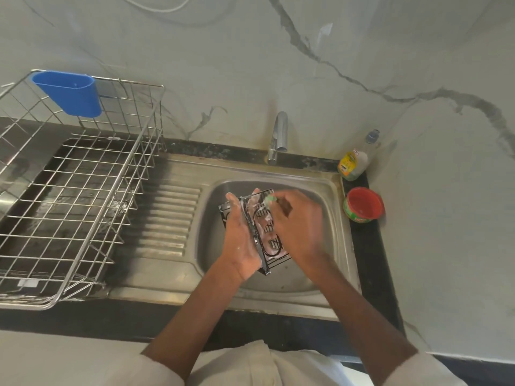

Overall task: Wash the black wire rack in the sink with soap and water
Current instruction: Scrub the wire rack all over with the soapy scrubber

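Head camera looks down on the sink [320, 277], where the soapy black wire rack [264, 235] is held on edge above the basin. Left hand [239, 240] cups the rack from its left side, fingers wrapped round the frame. Right hand [295, 221] pinches a green scrubber [269, 201] against the rack's top. Tap [278, 136] stands behind the sink; a drying basket [75, 190] sits to its left.
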A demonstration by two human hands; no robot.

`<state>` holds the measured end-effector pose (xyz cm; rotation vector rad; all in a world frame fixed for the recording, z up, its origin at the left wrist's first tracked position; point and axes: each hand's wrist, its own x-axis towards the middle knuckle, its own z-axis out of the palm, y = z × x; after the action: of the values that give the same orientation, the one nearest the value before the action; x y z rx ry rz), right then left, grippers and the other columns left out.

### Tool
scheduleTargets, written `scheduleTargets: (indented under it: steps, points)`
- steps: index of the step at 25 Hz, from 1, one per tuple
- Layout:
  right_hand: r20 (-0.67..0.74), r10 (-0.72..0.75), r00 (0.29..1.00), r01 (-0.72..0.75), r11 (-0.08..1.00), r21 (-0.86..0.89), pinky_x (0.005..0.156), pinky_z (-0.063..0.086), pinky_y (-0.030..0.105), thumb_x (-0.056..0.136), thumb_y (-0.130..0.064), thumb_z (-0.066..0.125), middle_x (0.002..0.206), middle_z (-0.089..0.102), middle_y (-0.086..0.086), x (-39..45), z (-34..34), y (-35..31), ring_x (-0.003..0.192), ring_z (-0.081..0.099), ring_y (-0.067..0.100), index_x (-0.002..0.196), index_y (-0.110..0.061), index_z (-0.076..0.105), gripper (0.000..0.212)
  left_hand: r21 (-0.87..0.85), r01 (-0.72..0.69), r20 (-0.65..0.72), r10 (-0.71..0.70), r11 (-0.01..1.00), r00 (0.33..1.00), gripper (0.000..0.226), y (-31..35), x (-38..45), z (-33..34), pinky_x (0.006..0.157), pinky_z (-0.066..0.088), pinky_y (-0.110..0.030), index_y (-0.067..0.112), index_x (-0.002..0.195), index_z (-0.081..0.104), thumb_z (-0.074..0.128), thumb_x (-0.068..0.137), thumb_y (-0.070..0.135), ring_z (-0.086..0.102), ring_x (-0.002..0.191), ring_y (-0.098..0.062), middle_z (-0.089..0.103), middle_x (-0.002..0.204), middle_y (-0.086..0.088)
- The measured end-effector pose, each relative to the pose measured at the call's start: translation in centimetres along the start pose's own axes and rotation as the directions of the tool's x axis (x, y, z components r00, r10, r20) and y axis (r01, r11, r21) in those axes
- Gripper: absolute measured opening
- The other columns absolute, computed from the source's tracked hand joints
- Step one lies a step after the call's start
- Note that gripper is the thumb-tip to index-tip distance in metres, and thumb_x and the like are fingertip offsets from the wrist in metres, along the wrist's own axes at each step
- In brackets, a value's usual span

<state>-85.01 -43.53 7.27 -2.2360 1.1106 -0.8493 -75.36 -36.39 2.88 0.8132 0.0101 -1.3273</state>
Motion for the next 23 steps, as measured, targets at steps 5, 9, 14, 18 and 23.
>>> scheduleTargets:
  steps: [5, 9, 14, 18, 23]
  points:
    - [0.107, -0.153, 0.982, 0.161, 0.984, -0.071, 0.062, 0.043, 0.021, 0.090, -0.005, 0.072, 0.079, 0.063, -0.010, -3.2, -0.2, 0.2, 0.067, 0.050, 0.006, 0.091, -0.013, 0.077, 0.010, -0.097, 0.048, 0.038, -0.044, 0.994, 0.998, 0.106, 0.9, 0.3, -0.8, 0.092, 0.059, -0.045, 0.007, 0.139, 0.063, 0.024, 0.091, 0.093, 0.073, 0.101, -0.033, 0.074, 0.118, -0.016]
    - [0.040, 0.007, 0.999, -0.004, 0.998, -0.060, 0.062, 0.041, 0.007, 0.092, -0.010, 0.073, 0.073, 0.060, -0.015, 0.4, 0.1, 0.7, 0.063, 0.053, -0.006, 0.092, -0.017, 0.079, 0.009, 0.003, 0.057, 0.019, -0.057, 0.998, 0.998, 0.095, 0.2, -0.2, -0.3, 0.092, 0.062, -0.051, 0.020, 0.127, 0.078, 0.023, 0.094, 0.090, 0.076, 0.112, -0.034, 0.074, 0.130, -0.015]
    - [0.089, -0.108, 0.990, 0.115, 0.990, -0.081, 0.061, 0.032, 0.003, 0.089, -0.001, 0.073, 0.077, 0.048, -0.017, -2.0, 0.3, -0.3, 0.064, 0.040, -0.002, 0.091, -0.012, 0.076, 0.012, -0.055, 0.050, 0.014, -0.049, 0.997, 0.999, 0.088, 1.1, -0.2, -1.1, 0.090, 0.063, -0.048, 0.015, 0.123, 0.077, 0.028, 0.100, 0.084, 0.077, 0.098, -0.031, 0.076, 0.117, -0.012]
    - [0.104, -0.069, 0.992, 0.075, 0.996, -0.057, 0.062, 0.033, 0.002, 0.088, -0.001, 0.074, 0.075, 0.047, -0.024, -5.4, -0.6, 0.1, 0.062, 0.045, -0.001, 0.089, -0.014, 0.076, 0.013, -0.008, 0.058, 0.047, -0.058, 0.998, 0.997, 0.088, 1.1, -0.2, -1.6, 0.086, 0.063, -0.049, 0.019, 0.136, 0.069, 0.027, 0.098, 0.086, 0.075, 0.100, -0.035, 0.072, 0.129, -0.014]
    - [0.026, -0.099, 0.995, 0.099, 0.995, 0.004, 0.061, 0.041, 0.016, 0.090, -0.004, 0.072, 0.073, 0.058, -0.011, -0.4, 1.4, -2.4, 0.064, 0.051, 0.007, 0.089, -0.011, 0.075, 0.008, 0.000, 0.067, 0.063, -0.067, 0.998, 0.996, 0.087, 0.7, -0.8, -1.6, 0.099, 0.057, -0.059, 0.017, 0.148, 0.059, 0.033, 0.100, 0.084, 0.064, 0.128, -0.038, 0.065, 0.138, -0.014]
